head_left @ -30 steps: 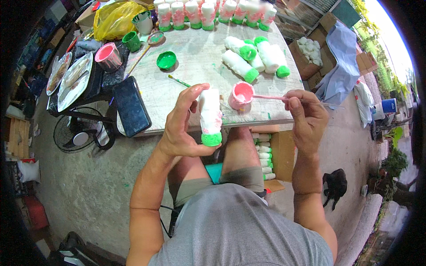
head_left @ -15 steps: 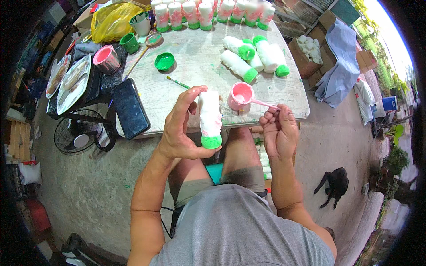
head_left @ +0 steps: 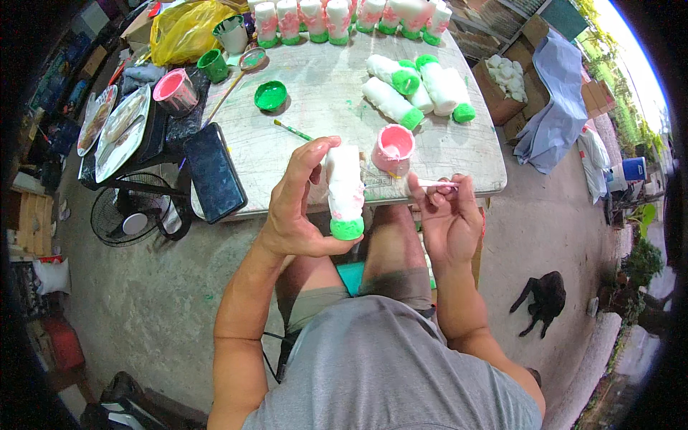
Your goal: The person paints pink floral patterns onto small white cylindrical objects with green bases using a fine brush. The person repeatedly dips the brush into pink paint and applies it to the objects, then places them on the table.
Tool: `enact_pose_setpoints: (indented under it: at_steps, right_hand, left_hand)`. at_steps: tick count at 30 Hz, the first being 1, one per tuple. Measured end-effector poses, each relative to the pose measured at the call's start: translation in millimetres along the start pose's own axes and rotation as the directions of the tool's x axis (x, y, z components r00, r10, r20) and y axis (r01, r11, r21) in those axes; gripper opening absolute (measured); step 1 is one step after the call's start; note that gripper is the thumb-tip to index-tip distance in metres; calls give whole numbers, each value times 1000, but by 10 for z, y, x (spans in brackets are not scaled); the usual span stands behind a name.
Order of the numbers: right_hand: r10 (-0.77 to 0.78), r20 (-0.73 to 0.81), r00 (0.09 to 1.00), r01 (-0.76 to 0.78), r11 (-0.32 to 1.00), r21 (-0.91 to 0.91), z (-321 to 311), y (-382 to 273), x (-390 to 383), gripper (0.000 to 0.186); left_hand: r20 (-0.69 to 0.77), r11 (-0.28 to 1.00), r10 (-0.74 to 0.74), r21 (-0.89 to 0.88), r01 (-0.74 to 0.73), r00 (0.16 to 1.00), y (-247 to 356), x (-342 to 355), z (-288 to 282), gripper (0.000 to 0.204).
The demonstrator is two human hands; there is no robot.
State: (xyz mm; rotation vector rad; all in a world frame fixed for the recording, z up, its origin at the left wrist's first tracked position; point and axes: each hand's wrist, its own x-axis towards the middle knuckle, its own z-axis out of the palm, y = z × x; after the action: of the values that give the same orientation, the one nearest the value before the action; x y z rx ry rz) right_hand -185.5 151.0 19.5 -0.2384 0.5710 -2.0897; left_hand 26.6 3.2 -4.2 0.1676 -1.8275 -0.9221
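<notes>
Over the near edge of the pale, paint-flecked table (head_left: pixel 315 93), the head view showed the left hand (head_left: pixel 297 215) with its fingers wrapped around a white cylindrical figurine with a green base (head_left: pixel 345 193), held upright just off the table edge. The right hand (head_left: pixel 448 222) had its fingers pinched on a thin pink-tipped brush (head_left: pixel 430 184), beside one pink paint cup (head_left: pixel 393 149). Judging by this, pink detailing on that piece was partly done. Four white, green-based figurines (head_left: pixel 419 89) lay on the table, seemingly awaiting pink. A back row (head_left: pixel 337 14) of roughly eight stood already pink and green. One green paint lid (head_left: pixel 271 94), one small green cup (head_left: pixel 213 64) and one spare brush (head_left: pixel 292 130) lay near.
</notes>
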Motion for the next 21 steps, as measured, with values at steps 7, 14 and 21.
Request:
enact_pose_setpoints:
  at_steps: [7,14,21]
  right_hand:
    - [-396,483,781,619,593,-514,117,156,-208,15]
    - [-384,744,547,837,259,-482,262,242,-72,16]
    - [-293,830,475,880,139,-454,382,189,-52,17]
  left_hand:
    - [-2,980,103,172,-101,995,52,52,37,118]
    - [-83,943,210,282,-179,974,48,91,191,115]
    - [-17,916,231,341,-211,973,-1,47,194,129]
